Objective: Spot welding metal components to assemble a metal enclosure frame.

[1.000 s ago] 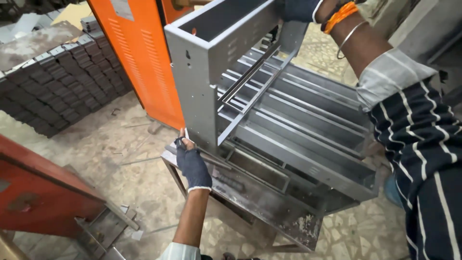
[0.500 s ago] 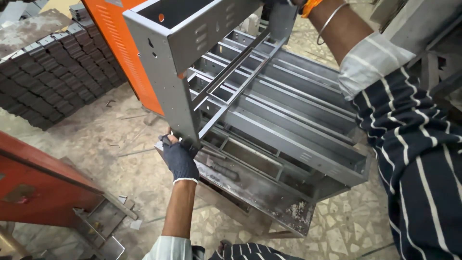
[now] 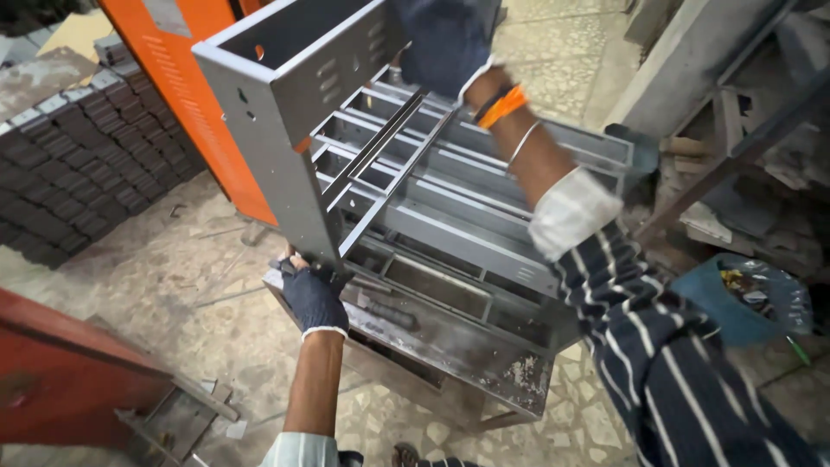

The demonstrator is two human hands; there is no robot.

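Grey metal frame, orange panel, navy white-striped sleeve (gloves perhaps dark blue).

Open floor: bare patch left of the worn metal stand, passable between the stack of dark blocks and the red steel piece. Left side closed off by the orange cabinet, set just behind the grey metal frame. Frame interior: narrow slots between crossbars, partly barred by two slanting rails. Right side crowded by a concrete post, a slanting bar and a blue bag.
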